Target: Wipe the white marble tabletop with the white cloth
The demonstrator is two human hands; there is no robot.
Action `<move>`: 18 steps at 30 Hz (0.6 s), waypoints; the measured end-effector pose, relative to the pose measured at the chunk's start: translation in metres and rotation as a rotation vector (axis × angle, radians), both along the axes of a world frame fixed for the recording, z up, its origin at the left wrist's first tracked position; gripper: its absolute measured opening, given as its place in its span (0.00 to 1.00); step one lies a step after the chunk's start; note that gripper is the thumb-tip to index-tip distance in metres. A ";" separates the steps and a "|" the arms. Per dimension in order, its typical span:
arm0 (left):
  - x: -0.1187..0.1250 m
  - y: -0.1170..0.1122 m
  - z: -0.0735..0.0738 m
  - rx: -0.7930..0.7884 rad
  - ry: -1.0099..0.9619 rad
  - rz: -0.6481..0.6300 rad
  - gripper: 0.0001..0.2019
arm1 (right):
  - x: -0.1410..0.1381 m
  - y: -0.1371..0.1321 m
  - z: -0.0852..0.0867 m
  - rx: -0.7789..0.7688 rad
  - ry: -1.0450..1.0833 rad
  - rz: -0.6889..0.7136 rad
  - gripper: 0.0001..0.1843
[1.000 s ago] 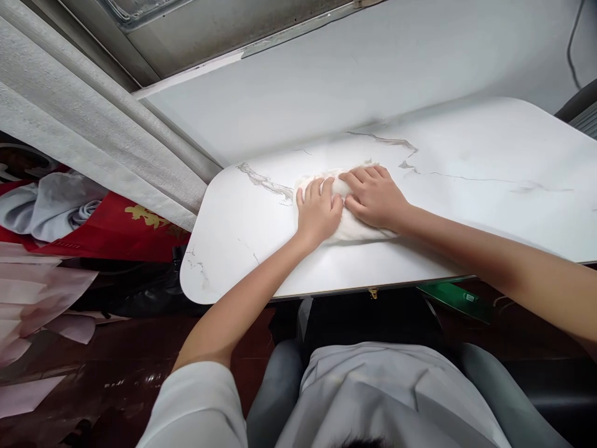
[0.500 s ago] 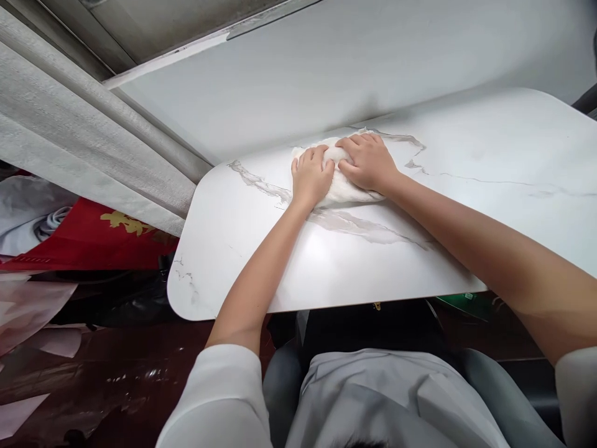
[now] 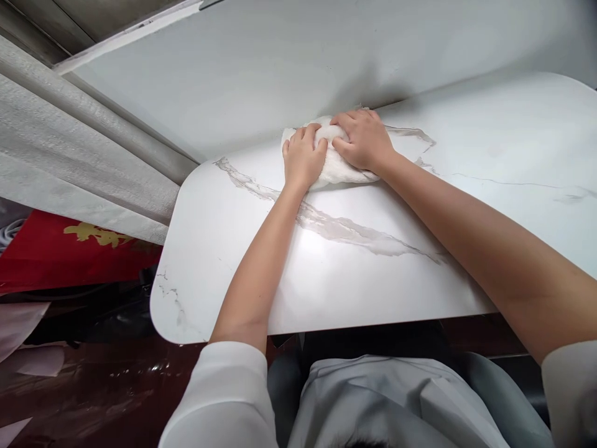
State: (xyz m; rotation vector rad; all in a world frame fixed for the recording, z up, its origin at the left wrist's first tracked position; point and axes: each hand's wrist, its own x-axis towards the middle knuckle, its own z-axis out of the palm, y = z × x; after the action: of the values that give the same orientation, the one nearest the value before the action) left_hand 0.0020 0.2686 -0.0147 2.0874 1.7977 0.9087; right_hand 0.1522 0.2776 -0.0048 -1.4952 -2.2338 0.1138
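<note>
A bunched white cloth lies on the white marble-patterned table, against its back edge. My left hand grips the cloth's left part from above, fingers bent over it and thumb pointing inward. On the right part, my right hand is closed over the same cloth, its fingertips at the far side. A rounded fold of cloth bulges between the two thumbs. Cloth under the palms is hidden.
A pale grey panel rises along the table's back edge. At the left hangs a light curtain. Beside the table lies a red bag-like item with a gold pattern, above a dark shiny floor.
Both hands and the cloth have slid away from me, closer to the back panel. My camera view has shifted slightly too. The grip looks the same.
</note>
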 end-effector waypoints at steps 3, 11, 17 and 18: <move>-0.001 0.006 0.000 0.007 -0.013 -0.007 0.13 | -0.001 0.008 0.000 -0.022 0.027 0.002 0.33; 0.002 0.009 0.010 -0.023 0.039 0.051 0.16 | -0.005 0.024 0.004 -0.076 -0.012 -0.006 0.43; 0.001 0.017 0.011 -0.022 0.069 0.080 0.16 | -0.009 0.027 0.007 -0.045 -0.034 -0.037 0.34; 0.001 0.018 0.012 -0.023 0.072 0.083 0.16 | -0.009 0.027 0.008 -0.044 -0.039 -0.040 0.34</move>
State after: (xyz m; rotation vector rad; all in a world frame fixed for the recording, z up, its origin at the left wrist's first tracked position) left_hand 0.0033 0.2862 -0.0031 2.0702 1.9353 0.8382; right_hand 0.1431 0.3046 0.0031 -1.5772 -2.2447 0.1235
